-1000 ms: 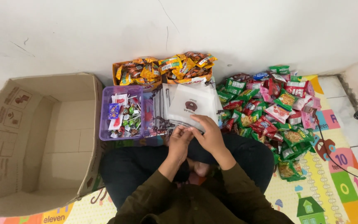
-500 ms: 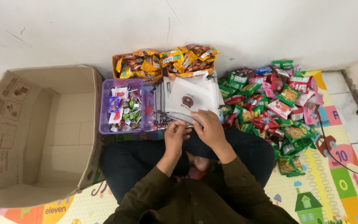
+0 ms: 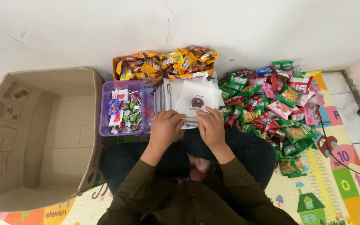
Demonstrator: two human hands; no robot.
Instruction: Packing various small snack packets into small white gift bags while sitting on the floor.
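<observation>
Landmark for this entry: the white packet (image 3: 196,102), the flat pouch with a dark round doughnut picture, lying in front of our knees on top of a row of similar white pouches.

1. Cardboard box (image 3: 34,133) — far left of the packet, open-topped, nothing visible inside, flaps spread so the mouth faces up within arm's reach.
2. Play mat (image 3: 346,183) — coloured, under and to the right of the packet; we sit cross-legged on it.
3. Heap of snack packets (image 3: 280,104) — directly right of the packet, green, red and pink, loose and overlapping.
4. Two trays of orange snack bags (image 3: 163,62) — just behind the packet, against the wall.
5. Purple basket (image 3: 105,112) — just left of the packet, holding lollipops and small sweets, walled so they stay together.
6. Left hand (image 3: 165,129) — at the packet's near-left edge, fingers curled down onto the pouches; whether it pinches one we cannot tell.
7. Right hand (image 3: 211,127) — at the near-right edge, fingertips resting on the packet, fingers bent rather than closed round it.
</observation>
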